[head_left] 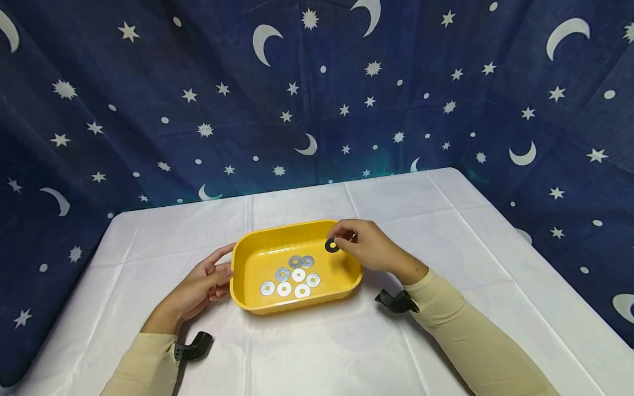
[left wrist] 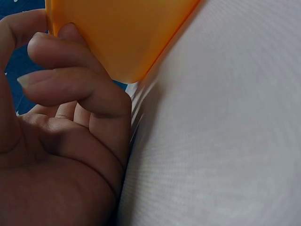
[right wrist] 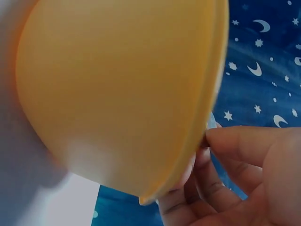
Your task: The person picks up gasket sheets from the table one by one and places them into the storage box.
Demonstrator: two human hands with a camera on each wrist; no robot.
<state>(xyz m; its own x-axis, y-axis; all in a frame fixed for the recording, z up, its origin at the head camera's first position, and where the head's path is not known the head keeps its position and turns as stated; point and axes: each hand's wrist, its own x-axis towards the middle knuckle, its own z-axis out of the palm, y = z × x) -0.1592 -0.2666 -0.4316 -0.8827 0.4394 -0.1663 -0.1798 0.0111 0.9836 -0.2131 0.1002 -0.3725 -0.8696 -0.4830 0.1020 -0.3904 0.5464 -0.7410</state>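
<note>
A yellow plastic tray (head_left: 257, 305) rests on the white-covered table, with several flat silver washers (head_left: 284, 289) lying loose on its floor, two of them overlapping. My left hand (head_left: 200, 283) holds the tray's left end, fingers against the outer wall; the left wrist view shows curled fingers (left wrist: 70, 84) by that wall. Over the tray's right end, my right hand (head_left: 364, 242) pinches one washer (head_left: 329, 246) between thumb and fingertips; it looks dark from above. In the right wrist view the tray wall hides part of the fingertips (right wrist: 214, 134).
A white cloth (head_left: 307, 357) with fold creases covers the table. Behind and at both sides hangs a dark blue curtain (head_left: 223, 126) with moons and stars. Black straps (head_left: 396, 301) sit at both wrists, over beige sleeves.
</note>
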